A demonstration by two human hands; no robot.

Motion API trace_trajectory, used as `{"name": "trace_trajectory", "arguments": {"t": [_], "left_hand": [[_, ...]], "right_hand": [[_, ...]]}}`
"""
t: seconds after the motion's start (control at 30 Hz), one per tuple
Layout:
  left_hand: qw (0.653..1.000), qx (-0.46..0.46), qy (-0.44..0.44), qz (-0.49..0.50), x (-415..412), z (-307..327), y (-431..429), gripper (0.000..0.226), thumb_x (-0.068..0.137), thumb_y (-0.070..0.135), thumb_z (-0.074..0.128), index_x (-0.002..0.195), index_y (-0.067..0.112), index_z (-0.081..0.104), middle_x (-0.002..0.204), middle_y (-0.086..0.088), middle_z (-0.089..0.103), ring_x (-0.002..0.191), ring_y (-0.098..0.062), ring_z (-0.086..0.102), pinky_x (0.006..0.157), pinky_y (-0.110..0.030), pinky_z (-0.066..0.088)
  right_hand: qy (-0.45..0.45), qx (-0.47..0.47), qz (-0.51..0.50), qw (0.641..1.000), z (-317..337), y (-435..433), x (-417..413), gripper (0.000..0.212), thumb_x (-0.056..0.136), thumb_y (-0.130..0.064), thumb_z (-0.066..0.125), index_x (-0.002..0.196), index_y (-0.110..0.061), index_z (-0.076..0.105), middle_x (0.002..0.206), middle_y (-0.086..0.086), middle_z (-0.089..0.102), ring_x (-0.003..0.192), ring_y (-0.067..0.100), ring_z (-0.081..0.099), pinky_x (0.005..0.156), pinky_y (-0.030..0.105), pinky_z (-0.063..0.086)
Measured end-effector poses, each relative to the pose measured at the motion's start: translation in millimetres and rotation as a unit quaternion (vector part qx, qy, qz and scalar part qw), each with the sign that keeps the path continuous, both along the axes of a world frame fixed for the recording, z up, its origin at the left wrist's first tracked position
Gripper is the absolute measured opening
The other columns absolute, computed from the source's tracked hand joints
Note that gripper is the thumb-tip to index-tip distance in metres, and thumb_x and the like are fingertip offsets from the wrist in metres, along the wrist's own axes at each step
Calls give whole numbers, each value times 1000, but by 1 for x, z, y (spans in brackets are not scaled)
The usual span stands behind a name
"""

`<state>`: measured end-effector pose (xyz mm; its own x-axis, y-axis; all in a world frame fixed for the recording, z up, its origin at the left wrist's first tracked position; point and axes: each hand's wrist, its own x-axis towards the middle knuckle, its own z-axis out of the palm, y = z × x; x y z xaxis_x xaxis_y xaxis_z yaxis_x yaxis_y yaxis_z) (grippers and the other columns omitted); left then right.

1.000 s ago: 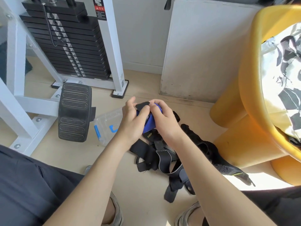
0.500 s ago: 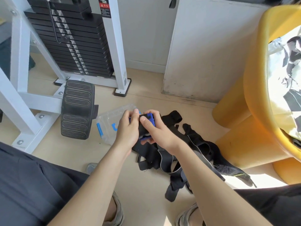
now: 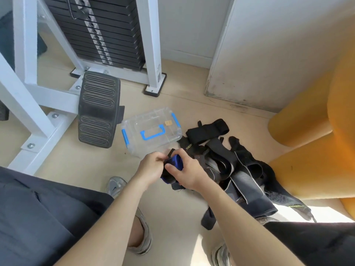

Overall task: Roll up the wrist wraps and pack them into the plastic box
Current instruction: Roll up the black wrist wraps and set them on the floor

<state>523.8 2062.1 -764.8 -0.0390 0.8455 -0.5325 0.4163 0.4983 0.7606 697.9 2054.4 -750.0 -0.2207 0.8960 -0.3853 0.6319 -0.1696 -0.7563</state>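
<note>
Head view: I'm rolling a blue-and-black wrap (image 3: 176, 161) in both hands, just in front of the box (image 3: 153, 120).

The box sits on the floor to my left with its lid on. The blue latches look closed, though the clear plastic makes that hard to judge. My left hand (image 3: 151, 167) curls round the roll's left side, fingers pinching its edge. My right hand (image 3: 190, 174) closes over the other side, thumb pressed on the blue face. To roll well I should hold tension with that thumb, turn with the left, line the edges up so the roll stays narrow, and open the box only once the end is fastened. The pile (image 3: 232, 167) of loose black wraps lies just right of my hands.
</note>
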Motion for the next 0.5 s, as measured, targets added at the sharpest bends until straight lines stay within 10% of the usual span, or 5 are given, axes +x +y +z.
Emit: {"name": "trace_trajectory", "arguments": {"t": [0.2, 0.3, 0.5], "left_hand": [[983, -26, 52, -174, -10, -49, -21, 87, 70, 25, 89, 147, 38, 52, 130, 13, 63, 117, -13, 65, 97, -31, 60], [967, 19, 191, -168, -17, -65, -20, 69, 67, 38, 86, 131, 35, 59, 117, 7, 61, 111, -24, 61, 91, -46, 57], [965, -22, 256, -55, -48, -90, -5, 76, 64, 42, 98, 131, 26, 66, 116, -7, 58, 118, -29, 51, 99, -39, 47]], "right_hand": [[-75, -76, -41, 993, -47, -10, -44, 58, 96, -43, 70, 140, -29, 34, 122, 13, 59, 101, 34, 66, 95, 51, 59], [8, -152, -45, 987, -64, -6, -51, 83, 98, -39, 70, 161, -25, 19, 140, 15, 56, 123, 36, 60, 102, 44, 55], [-133, -163, 73, 975, -86, 15, -28, 33, 107, -28, 51, 130, -9, 65, 122, 13, 72, 112, 36, 68, 89, 38, 55]]}}
